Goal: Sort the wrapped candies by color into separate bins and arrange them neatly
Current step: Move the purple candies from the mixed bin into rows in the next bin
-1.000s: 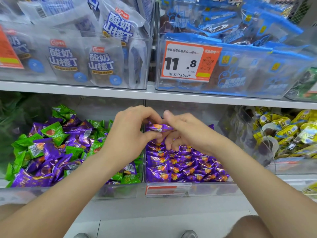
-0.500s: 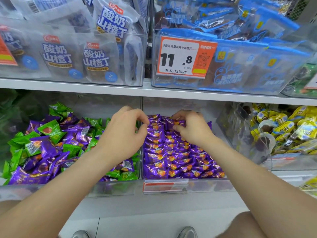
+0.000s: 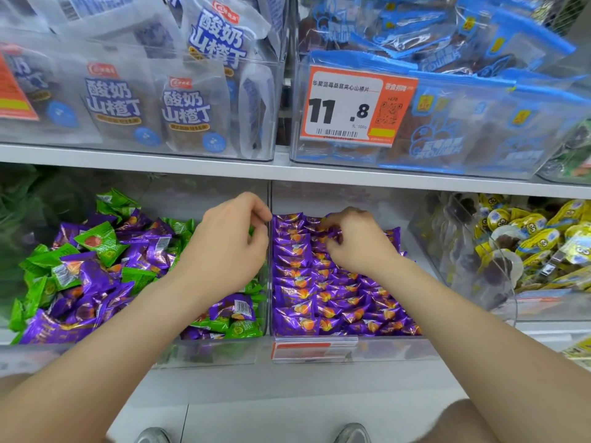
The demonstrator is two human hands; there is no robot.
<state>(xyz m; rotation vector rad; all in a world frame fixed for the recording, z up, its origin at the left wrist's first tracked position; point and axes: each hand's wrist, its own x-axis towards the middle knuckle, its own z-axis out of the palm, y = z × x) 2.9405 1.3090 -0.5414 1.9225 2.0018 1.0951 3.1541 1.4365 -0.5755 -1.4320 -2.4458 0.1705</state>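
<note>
At the far left a dark green mass behind clear plastic is too blurred for me to name. Next comes the left bin, clear hard plastic, holding a loose heap of green candies and purple candies, all small pillow-shaped foil packs with crimped ends, some showing white barcode patches.

My left hand hovers over the right side of that heap, its back to the camera. The fingers are loosely curled, with the tips close to the clear wall between the bins. I see nothing between thumb and forefinger, and the palm side is hidden.

The right bin holds only purple candies, laid flat in tidy overlapping rows, glossy, each with an orange mark. My right hand reaches into the far rows, fingers and thumb bent down and pinching a purple wrapper there. The fingertips are partly buried.

Further right, a third clear bin with a curved front holds yellow packets, cut off by the frame edge.

A white shelf runs above. On it stand clear bins of frosted white bags and blue bags, with an orange price tag reading 11.8.

Below are a pale tiled floor and two shoe tips at the near edge.
</note>
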